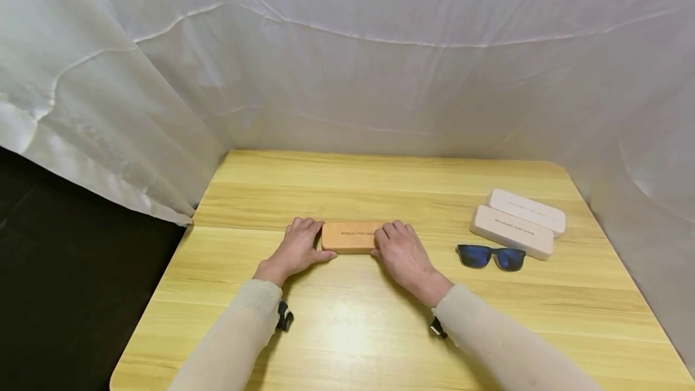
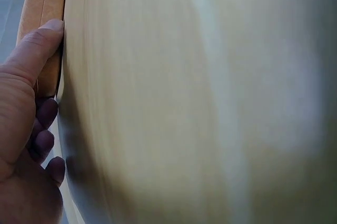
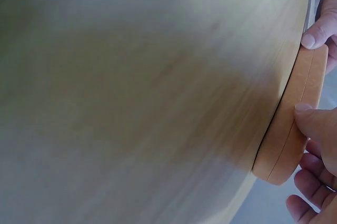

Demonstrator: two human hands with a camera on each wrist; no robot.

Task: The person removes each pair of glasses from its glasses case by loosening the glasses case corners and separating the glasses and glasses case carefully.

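An orange glasses case point(image 1: 350, 238) with dark lettering on its lid lies closed on the wooden table. My left hand point(image 1: 295, 249) holds its left end, the thumb along the front side and the fingers round the far left corner. At the other end, my right hand point(image 1: 404, 255) grips the case, fingers over the top and thumb on the front. The right wrist view shows the seam of the orange case point(image 3: 289, 121) running lengthwise, with the right thumb point(image 3: 308, 116) against it. In the left wrist view, the left thumb point(image 2: 39, 45) presses the case's side.
Two pale glasses cases, one point(image 1: 513, 231) in front of the other point(image 1: 526, 211), lie side by side at the right. Dark sunglasses point(image 1: 491, 257) with blue lenses lie just in front of them. White curtains point(image 1: 347, 77) hang behind the wooden table point(image 1: 347, 306).
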